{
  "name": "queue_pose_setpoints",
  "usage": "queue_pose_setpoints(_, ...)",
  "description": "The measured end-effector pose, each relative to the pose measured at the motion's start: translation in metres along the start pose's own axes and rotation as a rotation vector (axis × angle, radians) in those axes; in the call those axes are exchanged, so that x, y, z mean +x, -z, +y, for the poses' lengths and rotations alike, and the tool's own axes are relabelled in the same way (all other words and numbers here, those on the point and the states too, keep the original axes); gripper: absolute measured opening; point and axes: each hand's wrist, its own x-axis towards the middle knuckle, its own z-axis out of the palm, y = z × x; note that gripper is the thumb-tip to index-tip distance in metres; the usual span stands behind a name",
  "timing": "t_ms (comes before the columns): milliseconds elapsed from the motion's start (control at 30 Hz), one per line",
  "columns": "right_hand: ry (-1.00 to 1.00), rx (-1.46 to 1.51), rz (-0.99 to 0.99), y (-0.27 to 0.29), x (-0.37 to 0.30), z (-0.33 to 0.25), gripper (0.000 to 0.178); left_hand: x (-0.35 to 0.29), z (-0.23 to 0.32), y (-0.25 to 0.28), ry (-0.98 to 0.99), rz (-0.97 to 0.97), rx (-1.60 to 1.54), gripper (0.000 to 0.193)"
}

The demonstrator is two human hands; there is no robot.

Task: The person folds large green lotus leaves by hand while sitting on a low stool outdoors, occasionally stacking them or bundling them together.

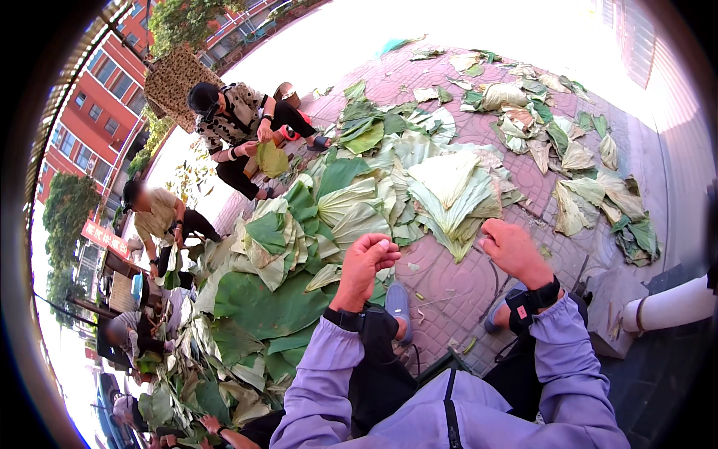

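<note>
Both my hands are raised over the paving with no leaf in either. The fingers of my left hand (366, 263) are curled, the thumb pressed against them. Opposite it, a forearm's width or more away, my right hand (516, 251) is bent inward with its fingers curled together. Just beyond them lies a stack of large folded lotus leaves (447, 193), pale green and fan-shaped, its point toward me. Left of my left hand, a broad dark green lotus leaf (265, 305) is spread on the heap. A black band circles each of my wrists.
A long heap of green and drying leaves (247, 374) runs down my left side. Several loose bundles (576, 142) lie far right. Two seated people (243, 127) (161, 221) handle leaves at the left, others nearer. A white pipe (673, 305) and a stone block (615, 307) stand right.
</note>
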Motion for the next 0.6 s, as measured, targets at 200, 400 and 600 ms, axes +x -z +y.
queue_pose_setpoints(200, -0.004, -0.054, -0.044, -0.001, 0.0, -0.006, 0.023, -0.016, 0.025, 0.042, -0.034, 0.09, -0.003, 0.016)
queue_pose_setpoints(400, 0.036, -0.06, -0.055, -0.011, 0.002, -0.012, 0.023, -0.031, 0.04, 0.116, -0.002, 0.244, 0.038, 0.014)
queue_pose_setpoints(600, 0.04, -0.116, -0.06, -0.01, -0.005, 0.009, 0.024, -0.022, -0.009, 0.184, 0.095, 0.352, 0.006, 0.017)
